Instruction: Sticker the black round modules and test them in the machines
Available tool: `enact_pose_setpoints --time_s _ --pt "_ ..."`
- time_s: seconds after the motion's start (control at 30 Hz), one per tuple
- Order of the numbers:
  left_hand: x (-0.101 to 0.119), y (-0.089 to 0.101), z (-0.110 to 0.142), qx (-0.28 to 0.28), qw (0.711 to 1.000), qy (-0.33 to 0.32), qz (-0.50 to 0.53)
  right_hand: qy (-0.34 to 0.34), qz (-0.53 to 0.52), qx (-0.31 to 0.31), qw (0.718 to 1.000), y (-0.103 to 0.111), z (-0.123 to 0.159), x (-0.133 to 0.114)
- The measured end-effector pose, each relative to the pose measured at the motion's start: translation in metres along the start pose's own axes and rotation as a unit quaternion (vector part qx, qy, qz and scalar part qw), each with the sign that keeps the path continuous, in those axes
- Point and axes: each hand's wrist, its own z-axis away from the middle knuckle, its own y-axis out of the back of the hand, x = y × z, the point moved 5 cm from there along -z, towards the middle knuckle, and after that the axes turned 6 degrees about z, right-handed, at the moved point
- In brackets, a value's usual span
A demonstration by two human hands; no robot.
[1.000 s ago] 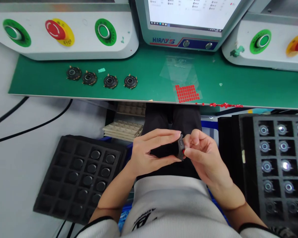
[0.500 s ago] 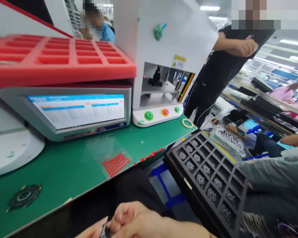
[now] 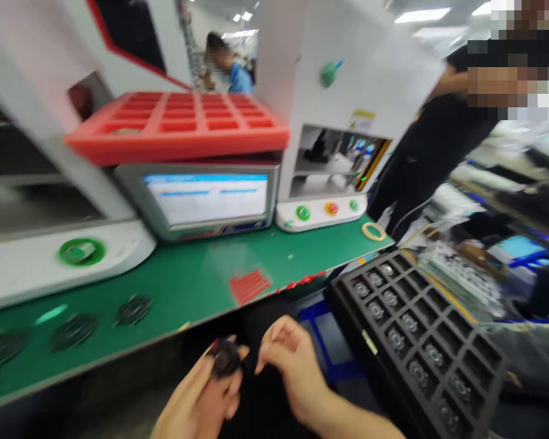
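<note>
In my left hand (image 3: 205, 390) is a small black round part (image 3: 225, 358), gripped between thumb and fingers above my lap, with a bit of red at its top edge. My right hand (image 3: 288, 360) is just to the right of it, apart from the part, its thumb and fingers pinched together; whatever they may hold is too small or blurred to make out. Similar black round parts (image 3: 134, 310) lie on the green tabletop (image 3: 183, 274) to the left. A sheet of small red pieces (image 3: 249, 286) lies near the table's front edge.
On my right stands a black compartment tray (image 3: 370, 342) with several round parts in it. A red divided tray (image 3: 178, 141) rests on a monitor (image 3: 210, 201). White machines with buttons (image 3: 303, 213) line the back. A person in black (image 3: 439, 146) stands at the right.
My view has swung left, showing more parts on the table. Both hands have come up into view, and my right hand has moved away from the black part in my left.
</note>
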Motion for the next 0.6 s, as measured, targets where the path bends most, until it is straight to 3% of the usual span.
enact_pose_setpoints --time_s 0.07,0.2,0.3,0.6 --pt "-0.003 -0.005 0.01 0.022 0.997 0.043 0.061 0.015 0.058 -0.003 0.998 -0.001 0.008 -0.01" --pt "0.003 -0.017 0.013 -0.014 0.989 -0.004 0.149 0.038 0.095 -0.034 0.994 -0.002 0.011 -0.011" --pt "0.006 -0.021 0.015 -0.036 0.989 -0.035 0.138 0.054 0.101 -0.049 0.992 -0.001 0.016 -0.007" --pt "0.001 -0.024 0.02 -0.024 0.987 -0.137 0.078 0.165 0.157 -0.056 0.972 -0.008 0.028 -0.019"
